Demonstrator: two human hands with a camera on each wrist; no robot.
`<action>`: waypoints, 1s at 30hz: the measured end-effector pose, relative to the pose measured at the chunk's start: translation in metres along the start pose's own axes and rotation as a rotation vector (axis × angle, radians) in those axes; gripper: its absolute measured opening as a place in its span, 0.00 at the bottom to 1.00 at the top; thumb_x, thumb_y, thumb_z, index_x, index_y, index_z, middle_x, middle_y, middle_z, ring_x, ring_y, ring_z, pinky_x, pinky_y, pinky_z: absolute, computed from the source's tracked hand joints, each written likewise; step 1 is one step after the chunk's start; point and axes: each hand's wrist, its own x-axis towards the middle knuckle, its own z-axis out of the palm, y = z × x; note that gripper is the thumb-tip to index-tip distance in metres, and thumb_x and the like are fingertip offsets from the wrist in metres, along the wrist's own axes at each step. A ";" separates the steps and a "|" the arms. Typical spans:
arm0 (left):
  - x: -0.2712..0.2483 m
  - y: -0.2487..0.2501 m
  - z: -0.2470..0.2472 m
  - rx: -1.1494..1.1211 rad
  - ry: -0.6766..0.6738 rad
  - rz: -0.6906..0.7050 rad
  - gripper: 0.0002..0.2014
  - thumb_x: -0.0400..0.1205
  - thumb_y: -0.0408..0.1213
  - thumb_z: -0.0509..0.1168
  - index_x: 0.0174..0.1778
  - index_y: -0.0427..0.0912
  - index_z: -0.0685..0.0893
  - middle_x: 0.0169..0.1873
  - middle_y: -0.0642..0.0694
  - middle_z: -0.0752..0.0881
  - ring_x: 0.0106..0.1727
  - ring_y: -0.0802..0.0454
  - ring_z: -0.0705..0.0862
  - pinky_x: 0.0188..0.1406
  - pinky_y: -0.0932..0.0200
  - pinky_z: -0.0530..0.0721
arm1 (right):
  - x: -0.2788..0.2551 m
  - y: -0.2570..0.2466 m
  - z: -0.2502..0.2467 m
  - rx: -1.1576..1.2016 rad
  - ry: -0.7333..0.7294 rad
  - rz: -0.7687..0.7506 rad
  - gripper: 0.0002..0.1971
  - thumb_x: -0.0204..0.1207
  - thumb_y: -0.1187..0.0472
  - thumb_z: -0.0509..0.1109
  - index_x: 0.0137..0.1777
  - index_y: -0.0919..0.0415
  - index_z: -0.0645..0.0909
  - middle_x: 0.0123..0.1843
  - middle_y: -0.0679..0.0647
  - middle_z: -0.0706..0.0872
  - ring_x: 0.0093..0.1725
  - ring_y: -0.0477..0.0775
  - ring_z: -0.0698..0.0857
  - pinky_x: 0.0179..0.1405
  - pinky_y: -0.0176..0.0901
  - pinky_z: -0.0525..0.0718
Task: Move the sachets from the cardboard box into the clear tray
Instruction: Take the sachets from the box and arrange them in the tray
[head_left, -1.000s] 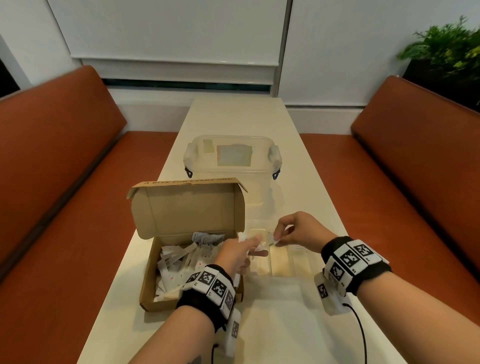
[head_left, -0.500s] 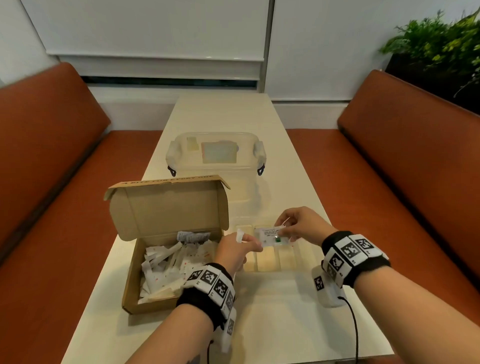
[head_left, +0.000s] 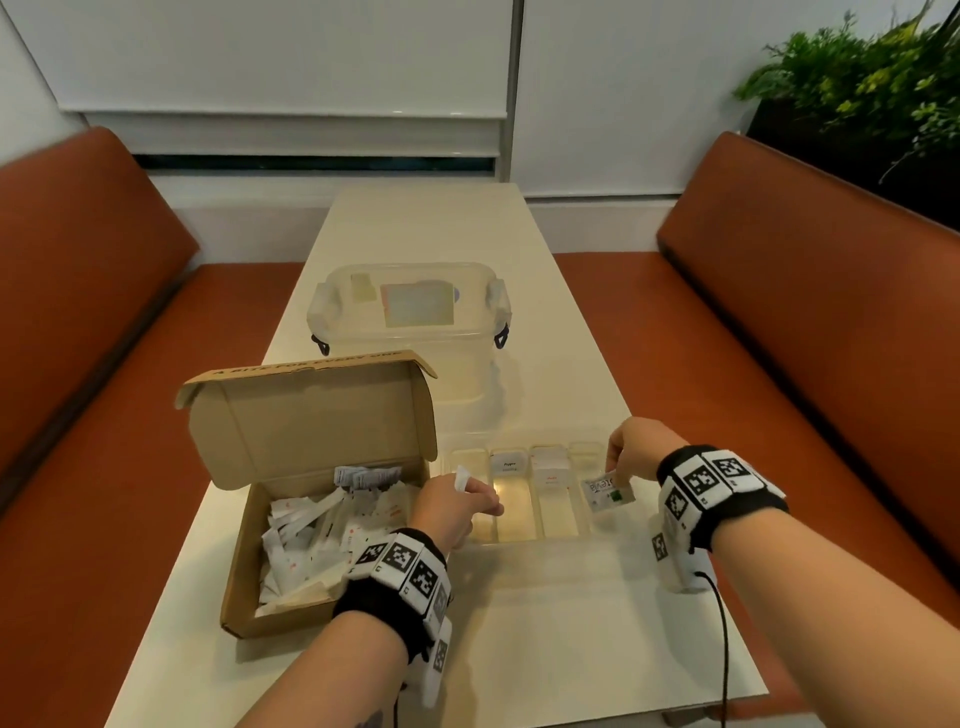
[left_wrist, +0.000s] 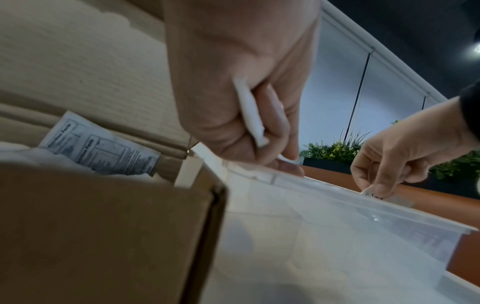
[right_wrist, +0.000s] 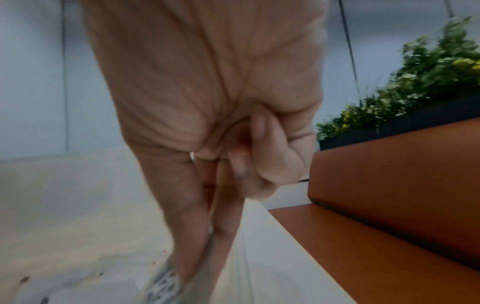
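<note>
An open cardboard box (head_left: 244, 561) at the table's left holds several white sachets (head_left: 311, 525). To its right lies the clear tray (head_left: 519, 538) with several long compartments; two hold a sachet at their far ends. My left hand (head_left: 457, 506) hovers over the tray's left end, fingers curled round a white stick sachet (left_wrist: 250, 111). My right hand (head_left: 631, 460) pinches a printed sachet with a green mark (head_left: 608, 491) above the tray's rightmost compartment. In the right wrist view that printed sachet (right_wrist: 162, 288) hangs from my fingertips.
A lidded clear plastic tub (head_left: 410, 322) stands behind the box and tray. Orange bench seats (head_left: 810, 332) flank the narrow cream table (head_left: 571, 623). A planter (head_left: 872, 88) sits at the far right. The box's raised lid (head_left: 311, 415) stands at its far side.
My right hand has carried the printed sachet from near my left hand rightward to the tray's right end. My left hand stays over the tray's left end with the stick sachet.
</note>
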 end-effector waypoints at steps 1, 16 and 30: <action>0.000 0.000 0.000 0.005 0.000 -0.002 0.05 0.80 0.29 0.65 0.41 0.38 0.85 0.40 0.43 0.90 0.17 0.57 0.64 0.16 0.68 0.63 | 0.000 -0.003 0.002 -0.030 -0.033 -0.007 0.09 0.67 0.69 0.77 0.47 0.62 0.88 0.49 0.53 0.89 0.50 0.53 0.85 0.49 0.41 0.85; -0.001 -0.005 -0.006 0.005 -0.023 -0.021 0.03 0.79 0.29 0.66 0.41 0.37 0.84 0.40 0.42 0.90 0.15 0.58 0.67 0.15 0.69 0.66 | 0.001 -0.018 0.033 -0.496 -0.030 -0.156 0.12 0.72 0.71 0.67 0.51 0.62 0.88 0.52 0.57 0.90 0.52 0.58 0.87 0.47 0.43 0.82; -0.004 0.007 -0.008 -0.549 -0.062 -0.176 0.20 0.89 0.43 0.49 0.41 0.32 0.77 0.31 0.36 0.82 0.15 0.57 0.66 0.12 0.69 0.64 | -0.028 -0.064 0.020 -0.084 0.267 -0.370 0.12 0.81 0.52 0.63 0.38 0.55 0.77 0.36 0.49 0.84 0.35 0.49 0.81 0.36 0.38 0.77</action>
